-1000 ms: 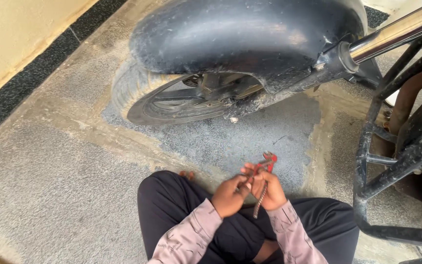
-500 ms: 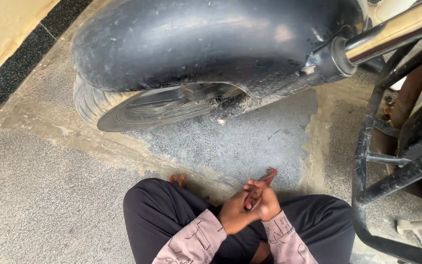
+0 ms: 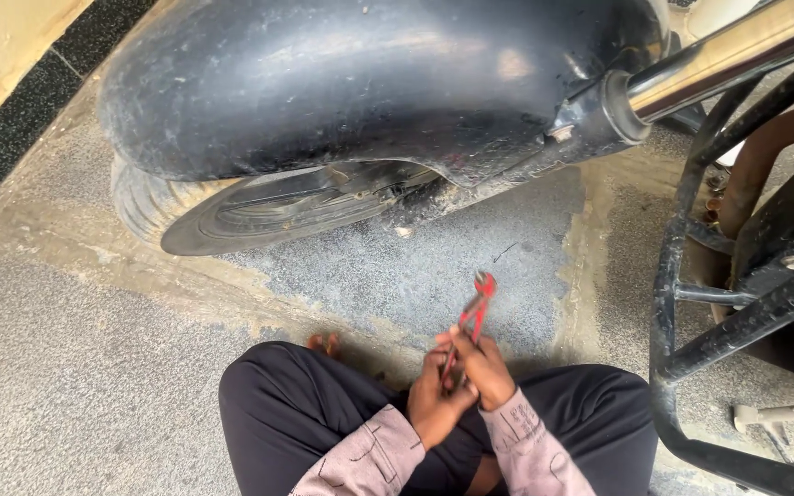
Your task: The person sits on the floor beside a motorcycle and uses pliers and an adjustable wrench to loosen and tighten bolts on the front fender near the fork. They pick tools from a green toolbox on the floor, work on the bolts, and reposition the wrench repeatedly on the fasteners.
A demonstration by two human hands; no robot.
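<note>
Between your knees, your left hand and right hand press together around the red handles of the pliers, whose tip points up and away from your fingers. Beyond the tip stands the wheel under its black mudguard.

There's just one view, worn on the person's head and tilted steeply down over the lap. The fingers sit low and near; beyond them lies the floor, farther off the black mudguard.
</note>
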